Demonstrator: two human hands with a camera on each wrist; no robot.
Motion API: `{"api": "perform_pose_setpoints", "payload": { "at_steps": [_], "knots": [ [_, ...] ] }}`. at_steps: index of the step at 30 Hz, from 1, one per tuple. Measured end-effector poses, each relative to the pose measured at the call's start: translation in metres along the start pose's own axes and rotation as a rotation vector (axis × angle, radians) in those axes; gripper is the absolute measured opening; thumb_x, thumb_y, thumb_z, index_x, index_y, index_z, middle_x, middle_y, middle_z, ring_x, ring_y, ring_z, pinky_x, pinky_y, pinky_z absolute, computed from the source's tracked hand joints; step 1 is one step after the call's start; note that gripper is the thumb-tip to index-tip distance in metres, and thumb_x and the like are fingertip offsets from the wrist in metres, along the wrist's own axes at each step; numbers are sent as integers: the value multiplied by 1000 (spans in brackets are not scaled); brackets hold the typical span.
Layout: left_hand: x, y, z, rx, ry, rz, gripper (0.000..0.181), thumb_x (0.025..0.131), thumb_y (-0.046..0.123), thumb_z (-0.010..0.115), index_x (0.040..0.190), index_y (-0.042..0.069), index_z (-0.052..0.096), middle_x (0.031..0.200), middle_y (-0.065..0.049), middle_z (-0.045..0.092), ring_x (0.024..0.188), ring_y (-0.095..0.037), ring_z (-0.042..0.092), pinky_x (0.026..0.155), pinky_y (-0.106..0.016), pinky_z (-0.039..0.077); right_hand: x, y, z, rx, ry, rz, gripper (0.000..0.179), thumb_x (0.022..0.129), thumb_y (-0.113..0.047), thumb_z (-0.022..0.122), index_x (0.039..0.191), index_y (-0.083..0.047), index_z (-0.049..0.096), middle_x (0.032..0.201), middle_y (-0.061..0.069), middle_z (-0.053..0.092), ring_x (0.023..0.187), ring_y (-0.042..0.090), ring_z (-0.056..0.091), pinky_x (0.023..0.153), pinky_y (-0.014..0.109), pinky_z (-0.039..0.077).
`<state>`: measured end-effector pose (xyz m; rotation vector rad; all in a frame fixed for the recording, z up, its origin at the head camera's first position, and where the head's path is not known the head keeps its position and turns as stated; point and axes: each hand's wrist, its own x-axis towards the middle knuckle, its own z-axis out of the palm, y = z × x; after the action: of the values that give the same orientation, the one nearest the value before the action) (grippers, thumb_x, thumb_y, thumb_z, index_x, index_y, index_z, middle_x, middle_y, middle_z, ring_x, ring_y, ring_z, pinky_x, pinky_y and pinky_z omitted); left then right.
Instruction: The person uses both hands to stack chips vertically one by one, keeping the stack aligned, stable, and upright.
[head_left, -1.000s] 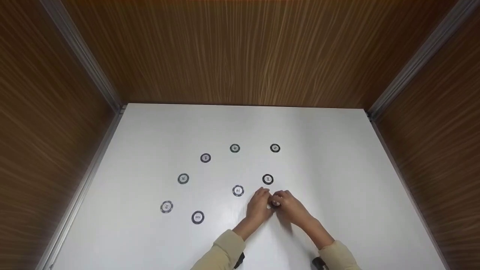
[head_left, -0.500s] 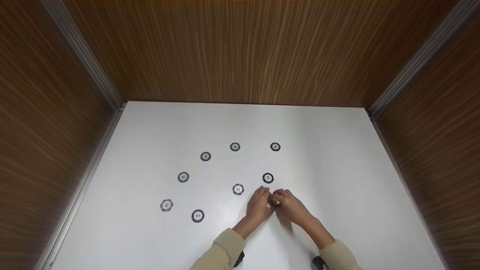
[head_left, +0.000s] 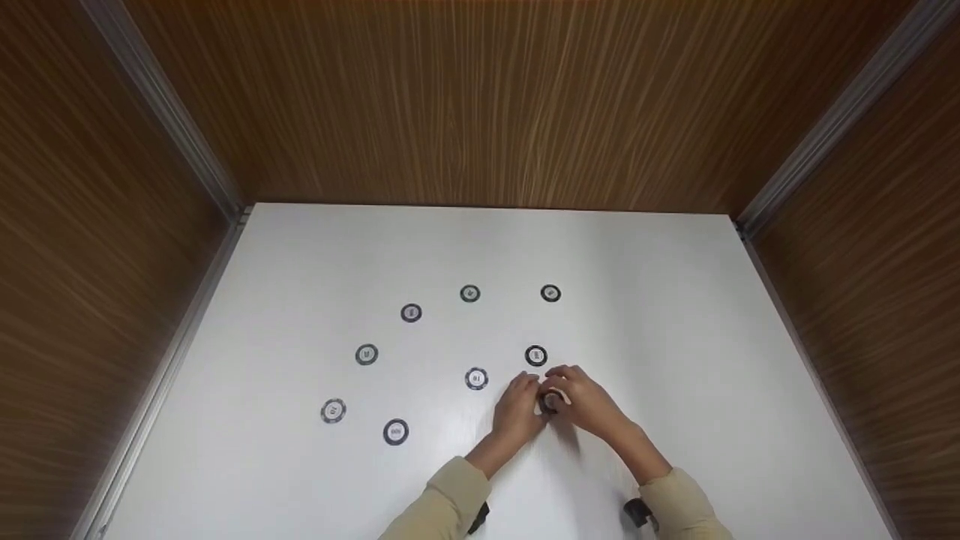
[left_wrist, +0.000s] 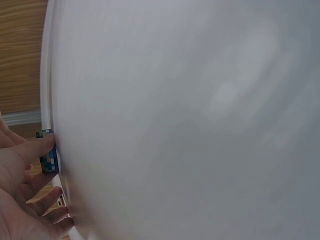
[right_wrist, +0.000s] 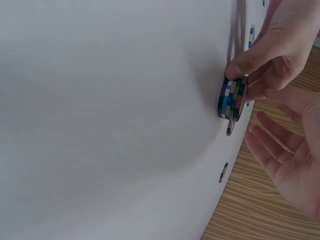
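A short stack of poker chips (head_left: pixel 550 403) stands on the white table, its coloured edges showing in the right wrist view. My left hand (head_left: pixel 516 414) holds the stack from the left side, with the thumb and a finger on its edge (left_wrist: pixel 49 161). On the right, my right hand (head_left: pixel 589 405) hovers close over the stack, its thumb near the top chip. Seen in the right wrist view, the right hand (right_wrist: pixel 300 150) has its fingers spread and loosely bent. Whether its thumb touches the stack is hard to tell.
Several single chips lie flat on the white table (head_left: pixel 660 315), including one chip (head_left: pixel 536 355) just beyond the hands and another chip (head_left: pixel 476 379) to their left. Farther left lies a dark-rimmed chip (head_left: pixel 396 432). Wood-grain panels (head_left: pixel 480 105) enclose the table.
My right hand has shifted slightly forward and its fingers have opened away from the stack, so more of the top chip shows. The left hand stays in place.
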<state>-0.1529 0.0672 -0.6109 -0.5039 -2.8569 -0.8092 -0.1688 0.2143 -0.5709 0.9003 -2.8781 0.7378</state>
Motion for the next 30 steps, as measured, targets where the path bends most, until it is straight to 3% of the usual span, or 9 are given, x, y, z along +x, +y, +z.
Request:
{"api": "perform_pose_setpoints", "payload": {
  "at_steps": [7, 15, 24, 30],
  "knots": [
    [0, 0, 0, -17, -28, -17, 34, 71, 28, 79, 94, 9, 63, 114, -4, 54, 118, -24, 45, 100, -25, 35, 10, 4, -7, 1, 22, 6, 20, 78, 1, 68, 96, -8, 66, 107, 9, 58, 102, 25, 54, 84, 36, 49],
    [1, 0, 0, -16, -49, -25, 46, 69, 25, 80, 105, 5, 62, 117, -7, 53, 119, -24, 44, 100, -24, 34, 26, 11, -7, 19, 33, 7, 22, 78, 5, 66, 97, -6, 65, 105, 8, 59, 100, 25, 54, 84, 37, 49],
    [2, -1, 0, -34, -50, -21, 42, 67, 21, 81, 101, 6, 62, 116, -5, 54, 117, -23, 45, 98, -25, 37, 41, 20, 1, 3, -14, 38, 27, 78, 6, 64, 103, -3, 64, 110, 13, 57, 103, 29, 53, 87, 40, 47],
    [1, -2, 1, -58, -30, -16, 40, 65, 20, 81, 97, 6, 62, 115, -6, 54, 114, -22, 47, 95, -25, 40, 48, 23, 7, -22, -57, 78, 31, 79, 2, 66, 108, -10, 65, 119, 15, 53, 106, 33, 52, 83, 43, 49]
  ]
}}
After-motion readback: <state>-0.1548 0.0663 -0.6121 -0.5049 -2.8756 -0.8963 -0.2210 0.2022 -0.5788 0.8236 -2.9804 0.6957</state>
